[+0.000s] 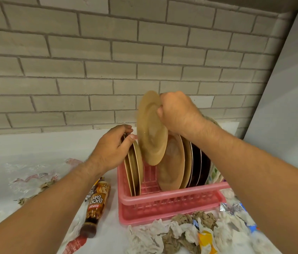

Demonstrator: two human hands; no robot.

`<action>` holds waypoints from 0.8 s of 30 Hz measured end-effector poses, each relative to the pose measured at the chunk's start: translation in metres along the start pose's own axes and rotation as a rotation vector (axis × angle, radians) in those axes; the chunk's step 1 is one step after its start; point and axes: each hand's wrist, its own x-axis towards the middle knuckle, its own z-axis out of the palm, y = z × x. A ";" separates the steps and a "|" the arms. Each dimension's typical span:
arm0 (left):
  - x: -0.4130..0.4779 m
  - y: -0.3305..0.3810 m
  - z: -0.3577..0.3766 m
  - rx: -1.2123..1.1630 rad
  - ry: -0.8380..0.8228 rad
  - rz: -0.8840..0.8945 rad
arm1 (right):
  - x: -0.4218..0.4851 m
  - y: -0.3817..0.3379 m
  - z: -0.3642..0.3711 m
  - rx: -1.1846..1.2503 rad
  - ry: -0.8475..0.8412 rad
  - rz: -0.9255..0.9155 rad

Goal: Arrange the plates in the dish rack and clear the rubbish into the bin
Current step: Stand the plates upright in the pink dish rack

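Nearest the camera, a heap of crumpled tissues and wrappers (186, 233) is spread along the white counter (40, 147), touching the front edge of the pink dish rack (170, 202). To the left of the rack, a brown Kopiko Lucky Day bottle (97, 204) is laid on its side, cap toward the camera, with a foil wrapper (92, 189) just beside it. Further left, clear plastic wrapping (32, 176) is scattered on the counter.

Inside the rack, 3 tan plates (134, 171) are stood on edge at the left end, and their top rims are pinched by the left hand (111, 151), thumb in front and fingers behind. At the right end, more tan plates (173, 164) and 2 dark plates (199, 167) are stood upright; a patterned plate behind them is mostly hidden.

Above the gap in the middle of the rack, 1 tan plate (151, 129) is held on edge, tilted, by the right hand (177, 112), which is clenched over its upper right rim. Its lower edge is raised clear of the rack floor. Behind everything, a grey brick wall (107, 61) is seen.
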 end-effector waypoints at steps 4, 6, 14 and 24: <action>-0.001 0.001 0.000 0.003 0.011 0.020 | -0.008 0.000 0.008 -0.170 -0.145 0.033; -0.001 0.001 -0.001 0.013 0.004 0.019 | -0.011 0.001 0.021 -0.178 -0.246 0.074; -0.001 -0.001 -0.001 0.019 -0.008 0.002 | -0.037 0.009 0.064 -0.081 -0.218 -0.010; -0.001 -0.002 -0.001 0.014 -0.014 0.000 | -0.043 0.025 0.056 0.013 -0.254 0.131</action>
